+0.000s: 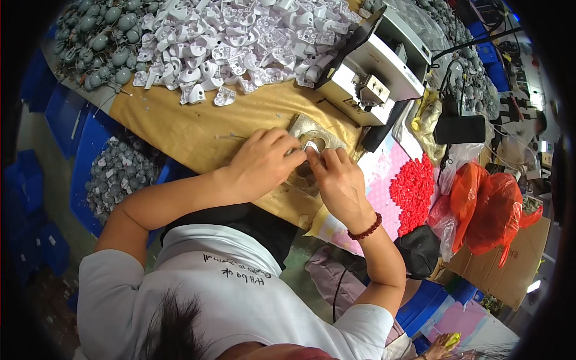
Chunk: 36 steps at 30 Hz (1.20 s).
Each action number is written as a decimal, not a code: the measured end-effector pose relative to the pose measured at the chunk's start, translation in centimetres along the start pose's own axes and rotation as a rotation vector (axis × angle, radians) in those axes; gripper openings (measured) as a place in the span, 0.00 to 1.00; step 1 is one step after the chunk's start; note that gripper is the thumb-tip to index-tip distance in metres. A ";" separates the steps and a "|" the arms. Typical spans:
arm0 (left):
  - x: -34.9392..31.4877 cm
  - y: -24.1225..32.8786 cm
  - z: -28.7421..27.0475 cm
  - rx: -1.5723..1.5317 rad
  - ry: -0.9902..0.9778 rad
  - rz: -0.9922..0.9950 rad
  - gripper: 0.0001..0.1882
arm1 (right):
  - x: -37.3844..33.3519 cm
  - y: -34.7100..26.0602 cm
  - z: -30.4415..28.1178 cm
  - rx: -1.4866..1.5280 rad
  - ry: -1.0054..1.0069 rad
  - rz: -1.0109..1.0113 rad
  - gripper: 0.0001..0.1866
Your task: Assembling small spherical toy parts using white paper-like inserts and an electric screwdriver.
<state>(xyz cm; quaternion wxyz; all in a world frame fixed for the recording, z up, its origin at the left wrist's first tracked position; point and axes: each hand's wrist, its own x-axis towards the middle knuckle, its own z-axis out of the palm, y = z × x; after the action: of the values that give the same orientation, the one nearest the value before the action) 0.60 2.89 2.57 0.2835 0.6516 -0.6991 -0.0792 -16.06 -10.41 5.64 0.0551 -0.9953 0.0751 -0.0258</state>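
Observation:
My left hand (267,161) and my right hand (337,180) meet over a metal fixture (305,124) with a round hollow, lying on the brown-covered table. Between the fingertips shows a small white plastic part (310,146). My right thumb and forefinger pinch it. The left fingers are closed and bent close beside it; what they hold is hidden. A thin grey wire (229,137) sticks out to the left of my left hand. A dark rounded piece (305,170) partly shows beneath my hands.
White plastic parts (240,45) are heaped at the back, beside grey round pieces with wires (99,36). A boxy machine (375,72) stands back right. Small red parts (414,195) lie at right, near red plastic bags (489,207). A blue bin (84,201) holds grey pieces at left.

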 end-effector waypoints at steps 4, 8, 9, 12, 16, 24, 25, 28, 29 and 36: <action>-0.1 0.9 1.7 0.178 0.024 0.031 0.22 | -1.8 0.9 0.9 0.306 -0.039 0.180 0.28; -0.8 1.0 2.2 0.315 -0.011 0.051 0.22 | -3.2 2.9 -0.1 0.796 -0.013 0.439 0.23; -0.5 1.0 2.4 0.282 -0.011 0.056 0.21 | -4.8 3.8 1.6 0.946 0.083 0.553 0.19; -0.1 0.7 2.7 0.219 -0.025 0.043 0.19 | -5.0 3.7 2.8 1.184 0.275 0.565 0.17; 0.4 0.5 2.5 0.174 -0.057 0.034 0.17 | -3.1 3.0 3.9 1.476 0.496 0.588 0.18; 0.5 0.1 2.4 0.124 -0.048 0.042 0.15 | -1.6 3.8 3.8 1.598 0.323 0.835 0.17; 0.5 0.1 2.4 0.122 -0.047 0.041 0.15 | -1.3 3.7 3.6 1.614 0.308 0.887 0.17; 0.5 0.0 2.4 0.107 -0.035 0.051 0.15 | -0.2 2.7 2.5 1.830 0.391 0.801 0.16; 0.5 -0.1 2.4 0.101 -0.029 0.057 0.14 | 0.1 2.5 2.1 1.888 0.419 0.778 0.17; 0.5 -0.7 2.5 0.112 0.004 0.110 0.14 | -1.1 3.8 2.0 1.896 0.116 0.688 0.13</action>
<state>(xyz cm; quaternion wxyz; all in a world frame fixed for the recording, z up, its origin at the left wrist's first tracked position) -0.04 1.69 0.29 0.2521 0.6271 -0.7367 -0.0231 -17.56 -13.74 3.22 0.8241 -0.4627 0.3092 -0.1061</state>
